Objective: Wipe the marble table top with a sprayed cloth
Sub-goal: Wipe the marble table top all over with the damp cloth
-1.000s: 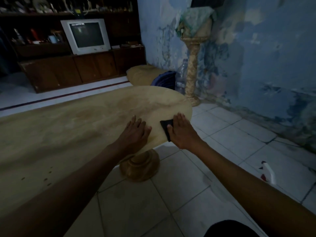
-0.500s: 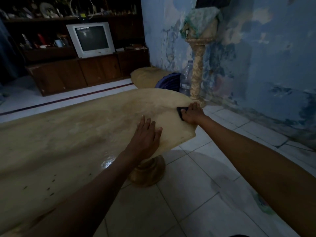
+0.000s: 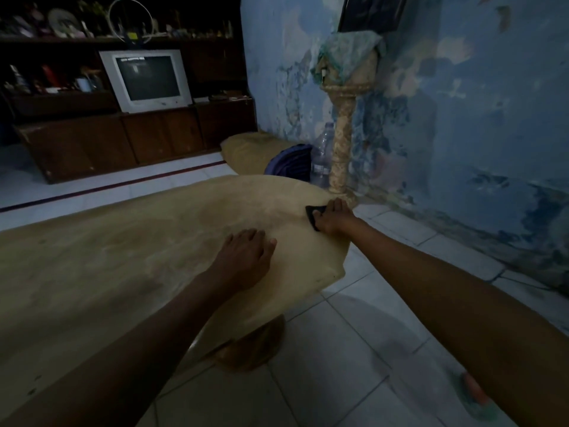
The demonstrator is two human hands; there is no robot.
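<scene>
A dim living room in a home. Far beyond the right hand (image 3: 334,217), which presses a dark cloth (image 3: 314,214) on the marble table top (image 3: 123,257), an old boxy television (image 3: 147,80) sits in a dark wooden cabinet (image 3: 123,140) crowded with ornaments. Just past the hand stand a carved pedestal (image 3: 343,143), a water bottle (image 3: 321,155) and a cushion (image 3: 249,151) against a peeling blue wall (image 3: 462,103), on white floor tiles (image 3: 338,349)

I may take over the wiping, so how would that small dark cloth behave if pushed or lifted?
The small dark cloth looks thin and creased under the right hand, so it probably flops when lifted. On the glossy beige marble table top it likely slides easily. It seems very light.
</scene>
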